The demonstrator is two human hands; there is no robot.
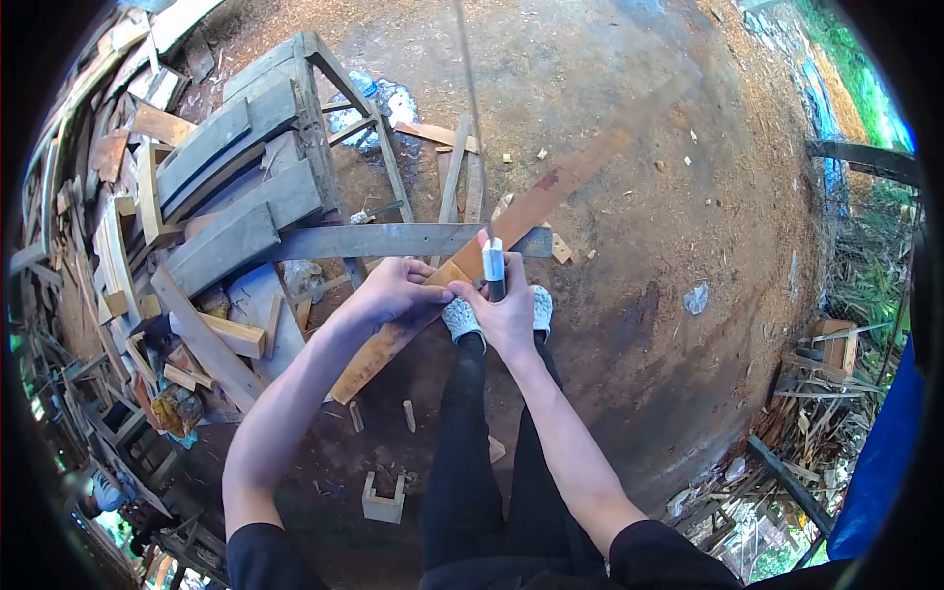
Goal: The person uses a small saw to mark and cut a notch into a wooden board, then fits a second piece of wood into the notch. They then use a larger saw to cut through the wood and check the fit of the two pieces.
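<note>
A long brown wooden plank lies slantwise in front of me, crossing over a grey board. My left hand is closed at the plank's edge, its thumb and fingers pinching a small light piece of wood against it. My right hand is wrapped round a tool with a silver and black handle, just above the plank. Its thumb meets my left thumb. From the handle a thin dark line runs up to the top of the view; what kind of tool it is, I cannot tell.
Grey boards and a wooden frame stand at left beside a heap of offcuts. My shoes are under the plank. A small U-shaped wooden piece lies on the dirt floor. Scrap wood and blue sheeting lie at right.
</note>
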